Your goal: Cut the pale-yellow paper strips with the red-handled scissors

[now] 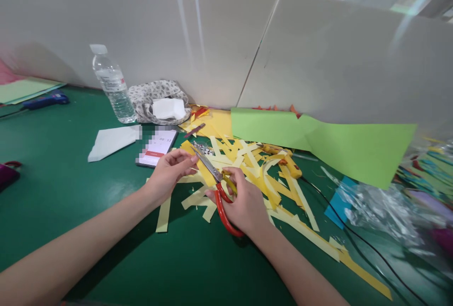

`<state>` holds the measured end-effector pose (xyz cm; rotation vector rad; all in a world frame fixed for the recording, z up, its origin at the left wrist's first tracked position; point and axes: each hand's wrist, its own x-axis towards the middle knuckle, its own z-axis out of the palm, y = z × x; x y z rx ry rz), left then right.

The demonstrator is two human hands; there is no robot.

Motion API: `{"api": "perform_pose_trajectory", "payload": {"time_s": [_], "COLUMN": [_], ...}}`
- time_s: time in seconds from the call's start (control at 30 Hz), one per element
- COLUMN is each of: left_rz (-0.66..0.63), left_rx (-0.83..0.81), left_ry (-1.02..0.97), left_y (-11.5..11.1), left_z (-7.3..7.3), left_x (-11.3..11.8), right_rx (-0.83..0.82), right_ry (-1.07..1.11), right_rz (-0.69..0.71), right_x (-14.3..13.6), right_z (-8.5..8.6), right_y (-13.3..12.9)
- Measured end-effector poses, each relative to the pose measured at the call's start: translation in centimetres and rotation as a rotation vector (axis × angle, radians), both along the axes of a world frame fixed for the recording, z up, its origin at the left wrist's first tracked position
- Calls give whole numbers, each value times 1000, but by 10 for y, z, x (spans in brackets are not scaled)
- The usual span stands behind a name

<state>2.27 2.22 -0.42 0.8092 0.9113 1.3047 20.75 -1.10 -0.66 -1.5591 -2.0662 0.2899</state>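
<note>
Scissors (213, 172) over scraps (193, 197), plenty of table (170, 268) on your near side; your left hand (173, 171) pinches a strip (205, 175), right hand (244, 202) grips the handles (222, 212).

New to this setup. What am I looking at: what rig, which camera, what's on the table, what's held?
There's no robot here: these are a person's two bare hands. The single picture comes from a camera worn on their head, looking forward and down. The left hand pinches a yellow paper piece; the right hand holds red-handled scissors, their blades at that piece. On the green table lie loose yellow strips, a phone, a yellow glue gun and a light green sheet. A water bottle stands farther back.
</note>
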Motion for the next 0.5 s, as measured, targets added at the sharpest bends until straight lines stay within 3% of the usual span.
{"api": "perform_pose_trajectory", "payload": {"time_s": [0.5], "left_rz": [-68], "left_rx": [-49], "left_ry": [-68], "left_y": [3], "left_z": [0], "left_x": [-3], "right_rx": [6], "right_ry": [13], "right_rz": [-1], "right_x": [1], "right_z": [0], "right_y": [1]}}
